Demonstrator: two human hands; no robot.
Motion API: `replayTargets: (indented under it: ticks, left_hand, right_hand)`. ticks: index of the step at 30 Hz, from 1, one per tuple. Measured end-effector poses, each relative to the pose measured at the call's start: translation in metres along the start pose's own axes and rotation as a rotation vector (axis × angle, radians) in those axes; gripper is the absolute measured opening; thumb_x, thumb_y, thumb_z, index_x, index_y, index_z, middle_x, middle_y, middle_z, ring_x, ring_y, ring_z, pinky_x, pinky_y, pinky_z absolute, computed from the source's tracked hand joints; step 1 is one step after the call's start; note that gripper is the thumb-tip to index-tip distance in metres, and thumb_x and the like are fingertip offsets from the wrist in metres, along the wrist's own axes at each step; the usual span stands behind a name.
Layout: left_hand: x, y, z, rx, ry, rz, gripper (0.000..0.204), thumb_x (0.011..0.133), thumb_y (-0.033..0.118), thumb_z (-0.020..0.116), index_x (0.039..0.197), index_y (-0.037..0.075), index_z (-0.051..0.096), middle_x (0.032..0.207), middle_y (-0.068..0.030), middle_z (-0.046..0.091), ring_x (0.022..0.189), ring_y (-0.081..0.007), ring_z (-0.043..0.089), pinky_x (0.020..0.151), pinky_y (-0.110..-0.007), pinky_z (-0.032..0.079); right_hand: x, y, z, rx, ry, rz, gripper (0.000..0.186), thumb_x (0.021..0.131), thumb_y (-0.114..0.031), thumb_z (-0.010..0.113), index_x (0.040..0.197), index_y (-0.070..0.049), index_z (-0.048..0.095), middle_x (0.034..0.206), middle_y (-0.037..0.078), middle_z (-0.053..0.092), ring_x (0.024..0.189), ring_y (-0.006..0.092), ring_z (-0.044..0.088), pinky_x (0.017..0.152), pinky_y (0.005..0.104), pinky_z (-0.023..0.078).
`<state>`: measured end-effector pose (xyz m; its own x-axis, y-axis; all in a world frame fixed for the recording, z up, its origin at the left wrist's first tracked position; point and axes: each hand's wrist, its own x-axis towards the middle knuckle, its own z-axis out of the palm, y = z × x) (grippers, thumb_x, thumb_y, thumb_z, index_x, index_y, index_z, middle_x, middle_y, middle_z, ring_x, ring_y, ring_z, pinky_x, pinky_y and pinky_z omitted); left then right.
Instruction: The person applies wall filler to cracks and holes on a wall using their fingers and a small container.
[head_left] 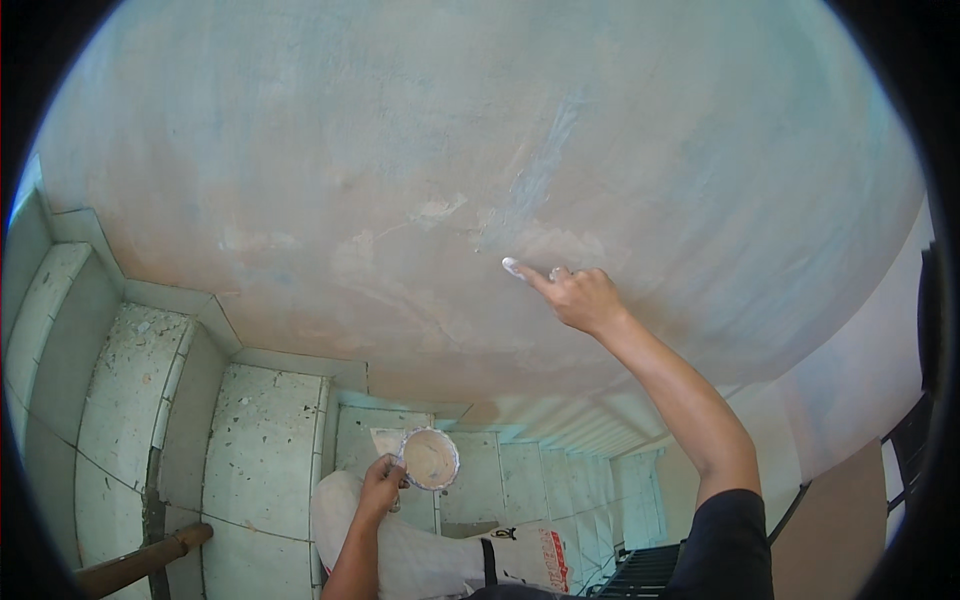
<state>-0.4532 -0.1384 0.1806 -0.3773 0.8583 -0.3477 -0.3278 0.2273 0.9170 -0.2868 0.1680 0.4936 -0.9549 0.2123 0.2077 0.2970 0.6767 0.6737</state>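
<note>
- White paste (511,265) coats the index fingertip of your right hand (583,298), stretched out at the patchy wall (330,130); if it touches, I cannot tell.
- Your other right fingers are curled; whether they clasp something is hidden.
- Your left hand (380,487) grasps the round cup (456,468) above the stairs (260,430).
- Behind this cup, one pale flat piece (386,441) is hard to identify.
- Wooden pole (150,563) is cut off, lower left.

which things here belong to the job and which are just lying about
Seemingly in use:
cup of pale paste, in the left hand
right hand, white-smeared fingertip by the wall

Seemingly lying about:
debris on the steps
brown pole, untouched
</note>
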Motion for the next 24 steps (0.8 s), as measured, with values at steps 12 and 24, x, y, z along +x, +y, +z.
replayTargets:
  ticks: [12, 24]
  left_hand:
    - [0.0, 0.007, 0.007, 0.013, 0.013, -0.024, 0.012, 0.09, 0.012, 0.054, 0.084, 0.003, 0.058, 0.069, -0.0017, 0.055, 0.062, -0.0101, 0.052, 0.061, -0.026, 0.047]
    - [-0.002, 0.012, 0.009, 0.064, 0.005, -0.045, 0.012, 0.089, 0.013, 0.054, 0.085, 0.003, 0.059, 0.07, -0.0021, 0.055, 0.062, -0.0107, 0.053, 0.062, -0.026, 0.047]
  right_hand:
    - [0.043, 0.095, -0.069, -0.12, 0.308, 0.347, 0.065, 0.084, -0.005, 0.05, 0.144, -0.026, 0.034, 0.047, 0.006, 0.051, 0.035, 0.0162, 0.049, 0.034, 0.0345, 0.046]
    - [0.024, 0.077, -0.065, -0.018, 0.201, 0.357, 0.062, 0.08, -0.009, 0.051, 0.139, -0.026, 0.041, 0.059, 0.011, 0.058, 0.047, 0.0271, 0.059, 0.042, 0.0425, 0.048]
